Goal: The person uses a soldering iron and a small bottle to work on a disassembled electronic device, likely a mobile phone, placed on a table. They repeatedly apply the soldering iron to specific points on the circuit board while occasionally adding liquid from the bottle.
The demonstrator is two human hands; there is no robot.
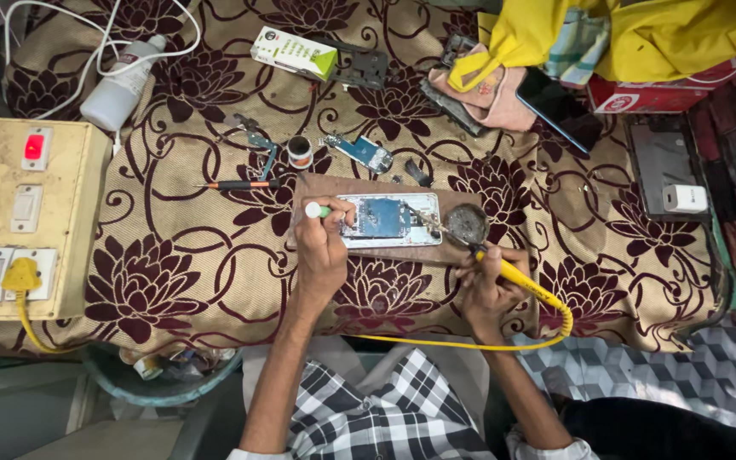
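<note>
An opened phone [389,219] with its blue board showing lies on a brown mat [436,252] on the floral cloth. My left hand [324,247] rests at the phone's left end and holds a thin green-and-white tool [316,209]. My right hand [485,285] grips a yellow soldering iron [517,279]; its tip points up-left toward a round dark tin [467,224] at the phone's right end. A yellow cord [462,345] trails from the iron along the table's front edge.
A switch box [19,213] with a red lit switch and a yellow plug stands at left. Screwdriver [240,184], tweezers, small pot [300,152], phone parts, a white bottle [121,85], small box [293,53], white charger [685,198] and yellow cloth [641,34] lie around.
</note>
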